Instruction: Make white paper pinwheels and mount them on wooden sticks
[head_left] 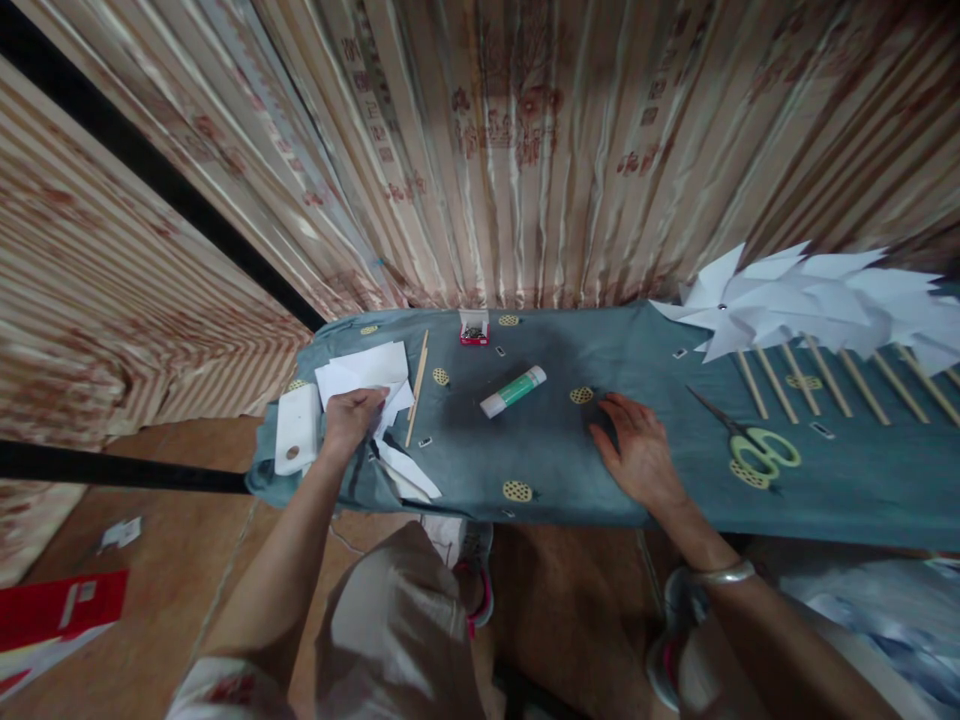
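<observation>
At the table's left end, my left hand (352, 418) is closed, with its fingertips pinching a piece of white paper over a small stack of white paper (367, 366). Cut white paper strips (409, 470) lie just below those fingers. My right hand (634, 445) rests palm down on the cloth, fingers extended and holding nothing. Between both hands lies a green and white glue stick (514, 391). Two thin wooden sticks (417, 388) are beside the paper stack, and a small open red box (474, 330) of dark metal pieces stands behind.
Green-handled scissors (757, 450) lie right of my right hand. Several white paper pinwheels (810, 300) on wooden sticks overlap at the far right. A white rectangular object (297, 428) sits at the left edge. A striped curtain (525, 150) hangs behind the cloth-covered table (555, 490).
</observation>
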